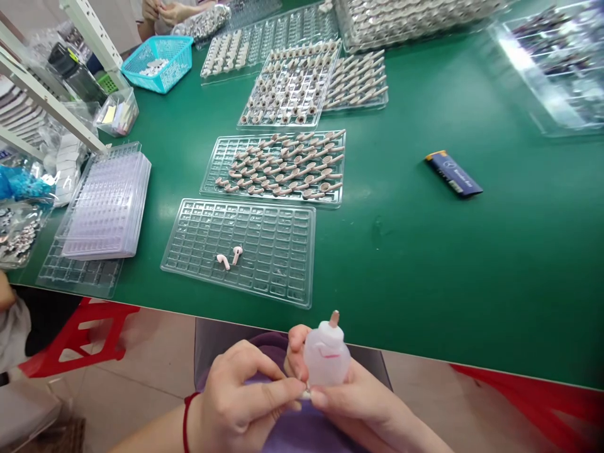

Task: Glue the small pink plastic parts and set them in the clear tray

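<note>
In my right hand (pixel 349 393) is a translucent white squeeze bottle (pixel 326 362) with a pinkish-brown tip, held upright just off the table's front edge. My left hand (pixel 248 390), with a red band at the wrist, is closed in a pinch. Its fingertips meet my right thumb around a small pale piece (pixel 306 394), mostly hidden by the fingers. Beyond my hands, a clear plastic tray (pixel 278 264) lies on the green table, and two white earbud shells (pixel 237 253) rest in it.
Behind that tray lies another tray of beige earbud parts (pixel 287 167), with more filled trays (pixel 287 88) further back. Stacked trays (pixel 106 207) stand at the left, near a blue basket (pixel 163 66). A dark blue packet (pixel 453 173) lies at right. Another person's hands (pixel 167 12) show at the far edge.
</note>
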### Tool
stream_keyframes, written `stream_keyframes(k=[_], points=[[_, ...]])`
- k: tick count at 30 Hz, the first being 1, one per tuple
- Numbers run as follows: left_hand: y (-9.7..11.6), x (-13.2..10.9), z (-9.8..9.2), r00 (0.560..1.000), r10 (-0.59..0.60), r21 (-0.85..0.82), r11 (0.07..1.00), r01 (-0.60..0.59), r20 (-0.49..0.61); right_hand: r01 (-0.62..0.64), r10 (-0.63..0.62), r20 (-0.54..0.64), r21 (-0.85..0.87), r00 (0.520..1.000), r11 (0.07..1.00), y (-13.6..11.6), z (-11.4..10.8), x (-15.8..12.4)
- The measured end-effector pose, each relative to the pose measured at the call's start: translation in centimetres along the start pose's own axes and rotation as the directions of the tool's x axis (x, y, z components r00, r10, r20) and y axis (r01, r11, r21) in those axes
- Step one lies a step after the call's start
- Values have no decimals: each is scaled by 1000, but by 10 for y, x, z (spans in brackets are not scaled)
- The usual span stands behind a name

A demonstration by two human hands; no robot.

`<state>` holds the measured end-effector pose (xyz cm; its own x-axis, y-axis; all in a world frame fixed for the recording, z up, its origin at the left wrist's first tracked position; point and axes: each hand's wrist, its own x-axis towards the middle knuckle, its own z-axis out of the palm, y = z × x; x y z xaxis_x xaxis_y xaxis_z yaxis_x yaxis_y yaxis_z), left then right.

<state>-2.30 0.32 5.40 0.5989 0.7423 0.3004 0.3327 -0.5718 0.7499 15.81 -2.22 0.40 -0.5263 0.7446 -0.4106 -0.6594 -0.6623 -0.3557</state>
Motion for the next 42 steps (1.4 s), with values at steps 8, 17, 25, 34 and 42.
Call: stream_keyframes(k=[8,17,25,34,42], points=[[-28,39,-29,971,-175,-46,984,170,-164,317,-451,-323,-390,832,865,-32,-16,-13],[-144,141,-108,914,-193,276,913,300,-356,379,-753,-348,-700,559,605,-48,-68,3],[-193,178,-120,947,-176,364,892,269,-269,355,-730,-340,-703,593,616,-47,-79,3],[-200,181,-131,977,-180,365,907,210,-113,371,-724,-344,-682,598,630,-47,-81,2],[-164,166,-124,972,-180,402,887,226,-150,377,-754,-320,-714,574,590,-49,-69,3]])
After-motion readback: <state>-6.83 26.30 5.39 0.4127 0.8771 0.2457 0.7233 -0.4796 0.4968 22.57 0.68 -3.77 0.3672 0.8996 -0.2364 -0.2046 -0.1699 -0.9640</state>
